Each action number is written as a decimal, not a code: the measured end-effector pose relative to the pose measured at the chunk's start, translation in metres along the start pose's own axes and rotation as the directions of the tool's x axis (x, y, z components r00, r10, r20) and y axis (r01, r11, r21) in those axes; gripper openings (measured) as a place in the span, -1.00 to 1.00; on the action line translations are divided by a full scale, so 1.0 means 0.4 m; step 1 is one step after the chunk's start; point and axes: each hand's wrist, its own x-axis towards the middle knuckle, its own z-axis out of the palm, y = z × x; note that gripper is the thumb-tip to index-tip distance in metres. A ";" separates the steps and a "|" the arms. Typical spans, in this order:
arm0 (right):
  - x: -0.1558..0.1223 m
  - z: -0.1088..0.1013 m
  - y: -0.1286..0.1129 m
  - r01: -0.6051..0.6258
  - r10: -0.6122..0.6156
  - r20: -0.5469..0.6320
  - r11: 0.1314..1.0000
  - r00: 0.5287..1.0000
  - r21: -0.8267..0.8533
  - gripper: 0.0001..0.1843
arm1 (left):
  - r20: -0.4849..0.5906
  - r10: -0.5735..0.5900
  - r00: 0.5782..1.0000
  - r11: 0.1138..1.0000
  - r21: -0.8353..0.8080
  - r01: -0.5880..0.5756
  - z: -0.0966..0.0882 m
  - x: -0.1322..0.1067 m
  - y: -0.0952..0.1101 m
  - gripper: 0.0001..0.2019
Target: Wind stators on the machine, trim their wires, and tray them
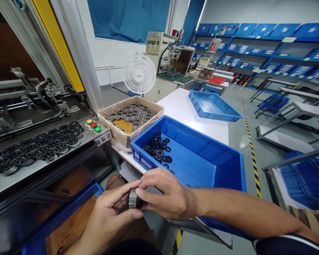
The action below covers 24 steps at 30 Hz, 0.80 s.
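Between both hands, low in the middle of the view, is a round motor stator core point(133, 199) with a grey metal rim and a black edge. My left hand point(108, 209) grips its left side, thumb below and fingers above. Fingers of my right hand point(167, 194) pinch the black edge from the right. A blue bin point(194, 159) stands just beyond my right hand; small black spoked rings point(159, 152) lie heaped at its left end. Similar cores with black spoked faces point(42, 145) stand in rows on the machine's metal ledge at left.
A plastic-lined carton point(127, 138) of bare metal cores sits behind the bin. Near it are a button box point(97, 129) and a white fan point(139, 73). A shallow blue tray point(212, 106) rests on the white table point(175, 102). Below left is another blue bin point(95, 191).
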 end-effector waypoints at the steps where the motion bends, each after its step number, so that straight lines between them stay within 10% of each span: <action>1: 0.000 0.000 0.002 -0.004 0.004 0.002 1.000 1.000 0.009 -0.69 | 0.000 -0.017 1.000 1.000 -0.005 0.017 0.003 -0.007 -0.003 -0.51; 7: -0.001 0.014 0.033 -0.359 0.371 0.035 0.865 0.928 0.350 -0.25 | -0.107 -0.029 0.994 0.999 0.028 0.032 0.057 -0.064 -0.019 -0.48; 12: -0.012 0.036 0.027 -0.366 0.394 0.021 0.831 0.919 0.420 -0.47 | -0.072 0.092 0.993 0.983 0.167 -0.079 0.065 -0.077 -0.040 -0.50; 20: 0.003 0.010 0.024 -0.340 0.347 0.047 0.868 0.937 0.361 -0.39 | -0.027 0.126 0.992 0.969 0.219 -0.117 0.012 -0.059 -0.050 -0.59; 24: -0.003 -0.019 0.029 -0.439 0.433 0.082 0.864 0.898 0.247 -0.47 | -0.150 0.138 0.979 0.902 0.427 -0.062 -0.092 -0.061 -0.033 -0.61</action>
